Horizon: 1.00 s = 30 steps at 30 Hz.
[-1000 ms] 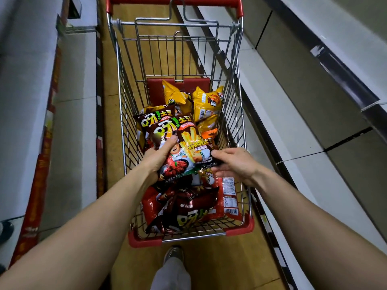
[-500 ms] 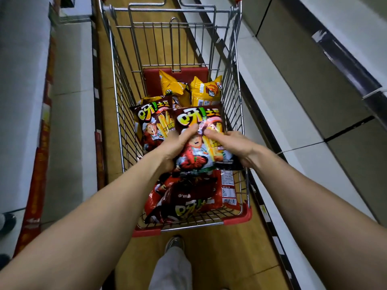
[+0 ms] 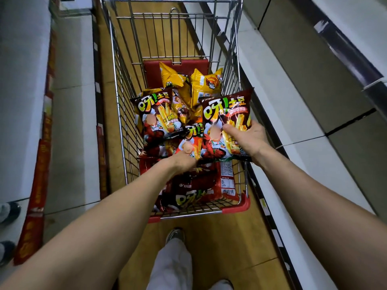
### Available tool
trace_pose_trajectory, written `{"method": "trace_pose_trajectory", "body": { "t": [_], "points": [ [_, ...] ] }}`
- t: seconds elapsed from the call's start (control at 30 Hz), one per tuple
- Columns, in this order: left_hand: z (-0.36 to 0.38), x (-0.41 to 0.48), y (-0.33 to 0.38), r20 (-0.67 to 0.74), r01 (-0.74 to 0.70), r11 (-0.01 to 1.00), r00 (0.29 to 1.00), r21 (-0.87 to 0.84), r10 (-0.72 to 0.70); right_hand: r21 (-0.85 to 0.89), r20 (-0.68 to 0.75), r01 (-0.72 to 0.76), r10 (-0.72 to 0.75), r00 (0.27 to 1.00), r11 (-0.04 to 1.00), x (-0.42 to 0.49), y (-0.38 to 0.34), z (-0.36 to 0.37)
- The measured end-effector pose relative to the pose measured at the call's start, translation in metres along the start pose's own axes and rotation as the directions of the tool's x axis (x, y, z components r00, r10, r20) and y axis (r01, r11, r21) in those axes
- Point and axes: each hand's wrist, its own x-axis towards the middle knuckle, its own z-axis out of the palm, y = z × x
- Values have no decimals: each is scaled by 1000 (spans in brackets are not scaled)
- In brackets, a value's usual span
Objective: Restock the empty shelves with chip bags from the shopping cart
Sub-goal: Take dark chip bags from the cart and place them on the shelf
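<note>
Right hand [image 3: 247, 139] grips a dark brown chip bag [image 3: 226, 109] by its lower right side, thumb across the front, holding it upright over the right edge of the shopping cart [image 3: 125, 132], near the bare white shelf [image 3: 282, 105]. Left hand [image 3: 180, 162] reaches down among the other bags [image 3: 155, 118] in the cart, just left of the held one; whether its fingers grip anything cannot be told. Such a bag is probably light, puffy and slick, with crushable chips, so a gentle hold on a side or sealed edge suits it.
</note>
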Motion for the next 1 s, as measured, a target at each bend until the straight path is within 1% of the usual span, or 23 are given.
{"method": "trace_pose_trajectory", "body": {
  "t": [0.07, 0.13, 0.17, 0.2, 0.23, 0.3, 0.33, 0.37, 0.43, 0.53, 0.6, 0.67, 0.7, 0.73, 0.8, 0.83, 0.93, 1.0],
  "points": [
    [-5, -13, 4, 127, 5, 998, 992, -70, 4, -40, -41, 34, -36, 999, 999, -5, -2, -3],
    [-12, -18, -5, 282, 21, 995, 959, -99, 8, -90, -47, 64, -69, 997, 994, -8, -3, -4],
    [-14, -22, -12, 318, 4, 998, 948, -62, 16, -115, -36, 83, -88, 995, 990, -11, -3, -4],
    [-13, -24, -22, 323, -17, 1000, 946, 5, 14, -134, -22, 103, -107, 994, 986, -14, -3, -3],
    [-8, -28, -30, 305, -40, 996, 952, 85, 12, -146, -11, 114, -116, 993, 983, -14, 0, -2],
    [5, -29, -49, 224, -80, 967, 974, 244, 24, -172, 27, 130, -127, 992, 977, -21, 1, 1],
    [12, -29, -57, 153, -93, 957, 987, 276, 52, -200, 58, 139, -130, 990, 970, -26, 1, 3],
    [18, -28, -63, 71, -103, 962, 994, 252, 88, -226, 85, 155, -139, 987, 962, -31, 1, 5],
    [18, -28, -66, -50, -112, 988, 992, 103, 118, -255, 103, 189, -168, 980, 948, -34, 3, 7],
    [0, -33, -58, -133, -104, 981, 988, -162, 83, -211, 21, 246, -247, 969, 946, -40, -8, 1],
    [-19, -42, -49, -216, -118, 937, 975, -329, 47, -223, -37, 284, -299, 954, 933, -46, -23, -9],
    [-36, -51, -35, -251, -134, 850, 968, -510, 2, -216, -38, 336, -352, 935, 917, -52, -36, -20],
    [-42, -55, -26, -257, -150, 803, 967, -577, -3, -181, -28, 360, -370, 928, 915, -57, -43, -26],
    [-48, -61, -16, -266, -177, 765, 964, -619, 7, -143, -18, 376, -383, 924, 915, -61, -49, -33],
    [-55, -73, 7, -273, -211, 743, 961, -636, 39, -77, -5, 411, -412, 911, 908, -74, -63, -47],
    [-58, -77, 17, -286, -237, 738, 956, -632, 63, -55, -20, 431, -432, 901, 901, -79, -70, -56],
    [-66, -96, 51, -359, -380, 670, 916, -638, 178, -67, -114, 496, -500, 858, 866, -97, -92, -90],
    [-64, -125, 84, -389, -422, 665, 897, -616, 210, -64, -156, 525, -528, 835, 849, -110, -107, -117]
  ]
}}
